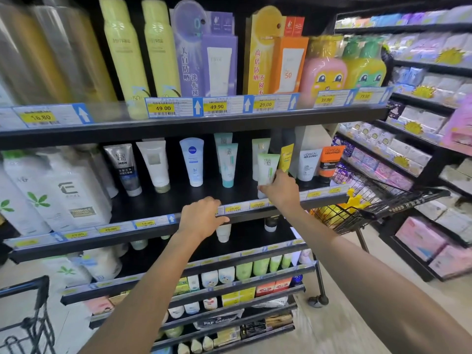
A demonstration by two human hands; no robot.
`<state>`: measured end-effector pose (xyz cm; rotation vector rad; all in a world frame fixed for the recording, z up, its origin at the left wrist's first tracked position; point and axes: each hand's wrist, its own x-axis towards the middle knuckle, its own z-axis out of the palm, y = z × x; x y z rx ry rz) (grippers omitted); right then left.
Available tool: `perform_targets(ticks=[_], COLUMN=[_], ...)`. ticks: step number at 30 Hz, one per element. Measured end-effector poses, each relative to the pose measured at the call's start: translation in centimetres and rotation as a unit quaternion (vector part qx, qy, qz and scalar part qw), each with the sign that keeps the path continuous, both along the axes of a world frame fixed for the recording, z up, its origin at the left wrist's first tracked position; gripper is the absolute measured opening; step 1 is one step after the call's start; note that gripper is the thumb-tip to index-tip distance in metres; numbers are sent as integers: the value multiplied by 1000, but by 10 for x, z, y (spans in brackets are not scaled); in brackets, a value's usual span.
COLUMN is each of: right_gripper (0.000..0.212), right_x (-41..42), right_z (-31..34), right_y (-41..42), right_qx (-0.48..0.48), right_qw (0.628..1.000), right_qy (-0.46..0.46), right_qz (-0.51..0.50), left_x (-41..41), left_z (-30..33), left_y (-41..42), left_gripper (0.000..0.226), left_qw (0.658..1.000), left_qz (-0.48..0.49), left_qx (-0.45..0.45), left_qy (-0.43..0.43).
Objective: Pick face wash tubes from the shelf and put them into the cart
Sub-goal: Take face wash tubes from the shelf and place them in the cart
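Note:
Face wash tubes stand cap-down on the middle shelf (153, 204). My right hand (282, 191) grips the lower part of a white-and-green tube (267, 167), which tilts slightly and stays on the shelf. A yellow tube (286, 157) stands just right of it. A teal tube (228, 164) and a Nivea tube (193, 160) stand to the left. My left hand (201, 217) rests on the shelf's front edge and holds nothing, its fingers loosely curled. The black wire cart (383, 200) is to the right of the shelf, with yellow items inside.
Large white bottles (66, 190) fill the shelf's left side. L'Oreal tubes (310, 162) stand at its right end. Sunscreen sprays and boxes sit on the shelf above. Another shelving unit with packets lines the right. A second black cart (25, 315) shows at bottom left.

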<state>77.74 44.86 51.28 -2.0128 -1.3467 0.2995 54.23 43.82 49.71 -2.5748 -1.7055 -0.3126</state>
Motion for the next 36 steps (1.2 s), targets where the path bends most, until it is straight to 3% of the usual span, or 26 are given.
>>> perform_targets(ticks=[24, 36], right_gripper=[34, 36], right_x=[-5, -8], right_z=[5, 8], right_y=[31, 2], right_qx=[-12, -20], right_qw=[1000, 999], right_qy=[3, -49], right_qz=[-19, 5], left_x=[2, 1], left_z=[2, 4], left_y=[-2, -4], left_gripper=[41, 41], left_qw=[1000, 999], left_qz=[4, 3], left_qx=[-11, -32], left_qy=[-9, -5])
